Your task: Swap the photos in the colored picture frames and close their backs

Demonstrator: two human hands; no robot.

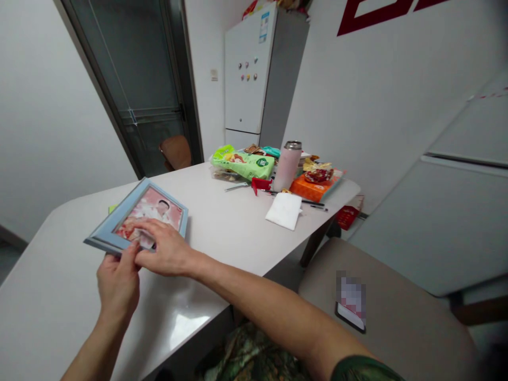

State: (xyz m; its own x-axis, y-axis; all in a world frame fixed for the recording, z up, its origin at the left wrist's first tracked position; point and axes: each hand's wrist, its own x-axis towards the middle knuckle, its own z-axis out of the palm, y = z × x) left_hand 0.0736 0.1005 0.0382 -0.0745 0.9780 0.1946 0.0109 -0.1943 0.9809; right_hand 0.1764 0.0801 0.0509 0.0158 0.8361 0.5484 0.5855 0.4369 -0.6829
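A light blue picture frame [103, 233] with a pinkish photo behind its front is held tilted over the white table [222, 233]. My left hand [119, 283] grips its lower edge, thumb on the front and the other fingers hidden behind. Across the photo's lower part lies my right hand [162, 246], fingers stretched out over the surface, thumb close to the frame's bottom edge and my left thumb. A bit of something lime green [112, 209] peeks out past the frame's left side; its kind is hidden.
Toward the table's far end stand a pink bottle [288, 166], a green package [248, 165], an orange packet [313, 185], white tissue [284, 210] and pens [313, 202]. A phone [350, 316] rests on the chair seat [392, 317] at right. A fridge [248, 79] stands behind.
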